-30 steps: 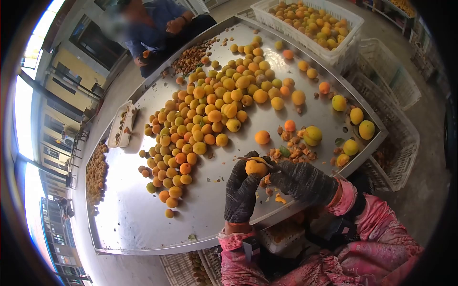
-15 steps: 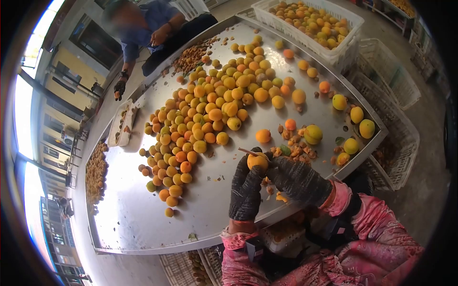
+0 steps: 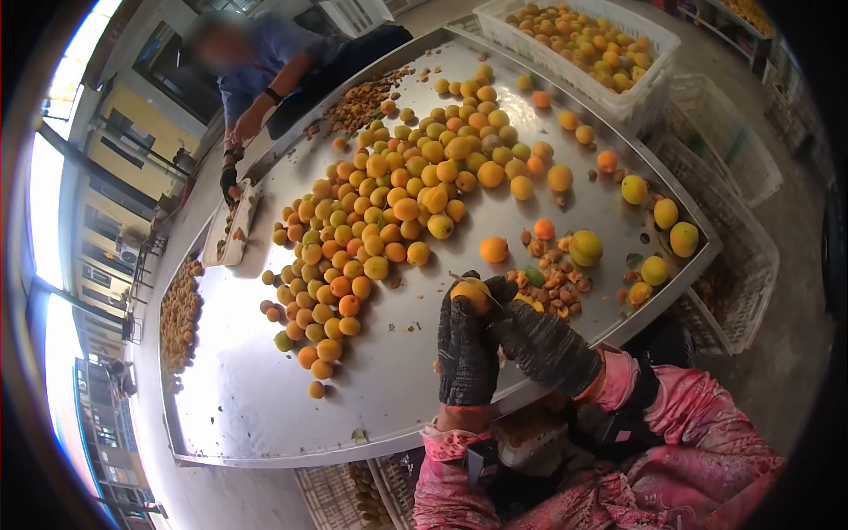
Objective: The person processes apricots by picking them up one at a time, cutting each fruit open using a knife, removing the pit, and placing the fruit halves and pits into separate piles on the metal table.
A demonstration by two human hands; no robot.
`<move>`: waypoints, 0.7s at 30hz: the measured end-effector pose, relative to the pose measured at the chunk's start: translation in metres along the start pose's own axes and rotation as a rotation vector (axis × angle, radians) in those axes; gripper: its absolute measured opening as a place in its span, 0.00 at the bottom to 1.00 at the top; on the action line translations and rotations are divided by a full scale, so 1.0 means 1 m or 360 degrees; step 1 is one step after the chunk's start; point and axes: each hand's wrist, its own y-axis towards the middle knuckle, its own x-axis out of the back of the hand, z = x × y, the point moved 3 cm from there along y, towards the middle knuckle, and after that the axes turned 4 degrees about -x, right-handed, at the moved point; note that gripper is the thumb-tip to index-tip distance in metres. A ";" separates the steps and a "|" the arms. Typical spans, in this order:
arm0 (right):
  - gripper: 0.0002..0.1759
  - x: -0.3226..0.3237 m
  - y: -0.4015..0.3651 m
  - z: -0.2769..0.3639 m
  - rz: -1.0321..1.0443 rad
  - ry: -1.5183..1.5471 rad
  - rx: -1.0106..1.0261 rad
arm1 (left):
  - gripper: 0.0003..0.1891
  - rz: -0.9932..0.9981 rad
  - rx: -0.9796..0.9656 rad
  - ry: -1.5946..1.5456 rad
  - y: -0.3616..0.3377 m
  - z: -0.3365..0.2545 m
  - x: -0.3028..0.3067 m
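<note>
My left hand (image 3: 466, 358), in a dark knitted glove, is closed around a yellow-orange apricot (image 3: 471, 297) above the near part of the metal table. Beside it, my gloved right hand (image 3: 545, 343) is closed, its fingertips against the fruit's right side. A thin, knife-like tool (image 3: 459, 277) shows along the top of the apricot; its handle is hidden in the right hand. Just beyond my hands lie a heap of brown apricot stones (image 3: 561, 287), a green leaf (image 3: 535, 276) and a larger yellow-green apricot (image 3: 585, 248).
A big pile of apricots (image 3: 389, 208) covers the middle of the steel table (image 3: 291, 424). A full white crate (image 3: 609, 93) stands at the far right edge. Across the table, a co-worker (image 3: 274, 66) reaches to a white tray (image 3: 231, 243). Stones (image 3: 179, 314) lie at left.
Both my hands have shifted slightly with the apricot, which has turned in the grip. A yellow piece now shows by the stone heap. The co-worker's gloved hand has moved onto the white tray.
</note>
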 end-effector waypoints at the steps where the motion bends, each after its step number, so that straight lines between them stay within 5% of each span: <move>1: 0.20 0.005 0.002 0.002 0.0088 -0.0152 0.0094 | 0.27 0.0084 -0.0049 0.0181 0.002 -0.007 0.002; 2: 0.20 0.011 0.003 -0.001 0.0089 -0.0153 0.0096 | 0.27 0.0168 -0.0096 0.0364 0.003 -0.013 0.004; 4: 0.20 0.018 0.003 0.003 0.0013 -0.0822 0.0610 | 0.25 0.0226 -0.0058 0.0399 0.005 -0.024 0.010; 7: 0.19 0.026 0.004 0.010 -0.0026 -0.0897 0.0733 | 0.23 0.0302 -0.0062 0.0413 0.005 -0.018 0.010; 9: 0.19 0.018 0.007 0.011 -0.0107 -0.0691 0.0544 | 0.20 0.0021 -0.0114 0.0390 0.002 -0.009 0.006; 14: 0.20 0.007 0.010 -0.001 -0.0180 -0.0009 0.0075 | 0.24 -0.0006 -0.0099 0.0519 -0.004 0.000 0.000; 16: 0.22 0.007 0.005 -0.002 -0.0037 -0.0668 0.0406 | 0.20 0.0053 -0.0050 0.0520 -0.002 -0.007 0.004; 21: 0.23 0.015 0.008 -0.002 -0.0034 -0.1095 0.0744 | 0.16 0.0062 -0.0026 0.0570 0.000 -0.024 0.004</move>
